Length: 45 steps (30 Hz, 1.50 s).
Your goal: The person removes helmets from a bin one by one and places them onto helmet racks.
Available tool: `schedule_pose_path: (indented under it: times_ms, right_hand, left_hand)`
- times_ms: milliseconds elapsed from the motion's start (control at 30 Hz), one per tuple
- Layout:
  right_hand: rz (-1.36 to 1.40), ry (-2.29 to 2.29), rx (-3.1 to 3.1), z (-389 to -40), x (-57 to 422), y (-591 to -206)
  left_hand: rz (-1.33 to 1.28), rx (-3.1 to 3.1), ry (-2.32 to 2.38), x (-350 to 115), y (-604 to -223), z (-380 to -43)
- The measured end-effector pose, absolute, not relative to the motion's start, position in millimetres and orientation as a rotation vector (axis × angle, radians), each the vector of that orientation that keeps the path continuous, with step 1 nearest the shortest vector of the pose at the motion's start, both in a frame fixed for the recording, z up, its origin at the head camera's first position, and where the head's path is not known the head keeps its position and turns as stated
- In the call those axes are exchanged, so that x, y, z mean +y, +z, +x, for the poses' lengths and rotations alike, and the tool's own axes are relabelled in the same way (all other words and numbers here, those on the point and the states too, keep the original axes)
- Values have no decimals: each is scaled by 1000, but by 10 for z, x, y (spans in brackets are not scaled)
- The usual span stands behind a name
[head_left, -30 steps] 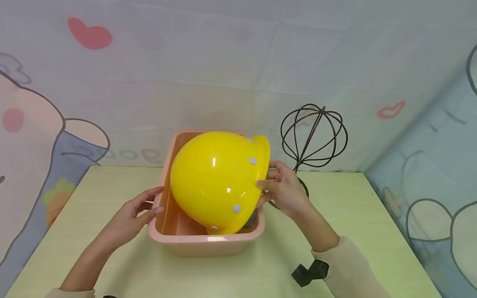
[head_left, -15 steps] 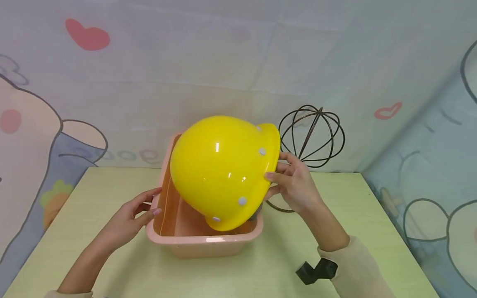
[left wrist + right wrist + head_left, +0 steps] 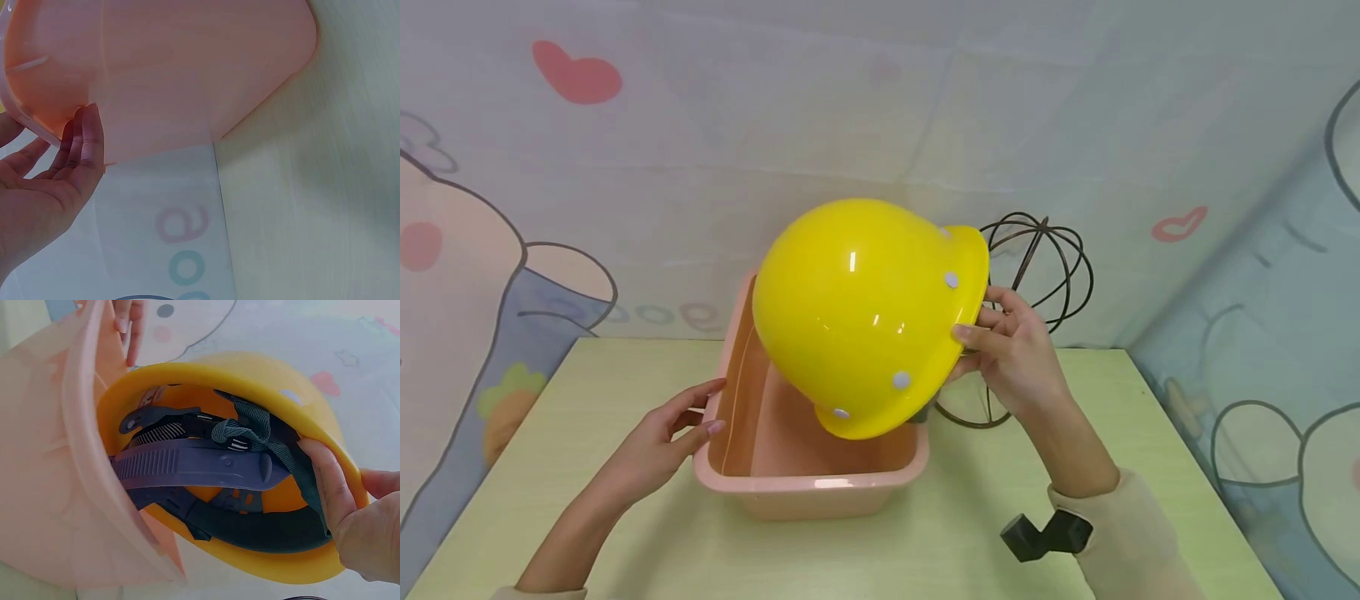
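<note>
A yellow hard hat (image 3: 857, 308) with pale round dots near its brim is tilted over the pink plastic basin (image 3: 820, 483). My right hand (image 3: 1018, 350) pinches its brim, thumb outside and fingers inside. In the right wrist view the inside of the hard hat (image 3: 250, 375) shows a grey headband (image 3: 200, 465) and a dark green strap (image 3: 250, 428). My left hand (image 3: 658, 442) holds the basin's left rim between thumb and fingers. The left wrist view shows that hand (image 3: 53, 169) at the basin's edge (image 3: 37, 128).
Behind the right hand stands a dark wire frame (image 3: 1063, 267) shaped like a whisk head, on a round wire base (image 3: 973, 423). The pale wooden table (image 3: 1150, 467) meets a printed cloth backdrop (image 3: 850, 100). A black device (image 3: 1045, 535) is strapped at the right cuff.
My right hand has raised the hard hat up and to the right, and more of the basin's inside shows now. The left hand has stayed at the rim.
</note>
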State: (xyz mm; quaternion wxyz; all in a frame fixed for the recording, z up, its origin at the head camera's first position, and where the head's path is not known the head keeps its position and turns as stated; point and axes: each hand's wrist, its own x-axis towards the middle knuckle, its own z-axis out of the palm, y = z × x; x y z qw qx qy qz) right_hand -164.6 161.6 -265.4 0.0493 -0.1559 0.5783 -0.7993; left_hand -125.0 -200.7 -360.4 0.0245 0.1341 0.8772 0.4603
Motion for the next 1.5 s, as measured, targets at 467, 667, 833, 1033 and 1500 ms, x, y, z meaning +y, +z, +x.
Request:
schedule_pose_path:
  times_ms: [467, 667, 833, 1033, 1500]
  right_hand:
    - [-557, -2638, 1665, -1701, 1782, -2482]
    - [-619, -2714, 1598, -1734, 1866, -2425]
    - [-613, -2779, 1532, -1760, 1939, -2373]
    - [-587, -2859, 1437, -1798, 2019, -2346]
    - [-542, -3029, 1300, -1859, 2223, -2348]
  left_hand:
    - [424, 2721, 1445, -1992, -3602, -1238]
    - [427, 2717, 1451, -1991, -3611, -1241]
    - [430, 2716, 1450, -1996, -3614, -1245]
    - [416, 2710, 1449, -2009, -3613, -1242]
    - [416, 2694, 1466, -2008, -3617, -1235]
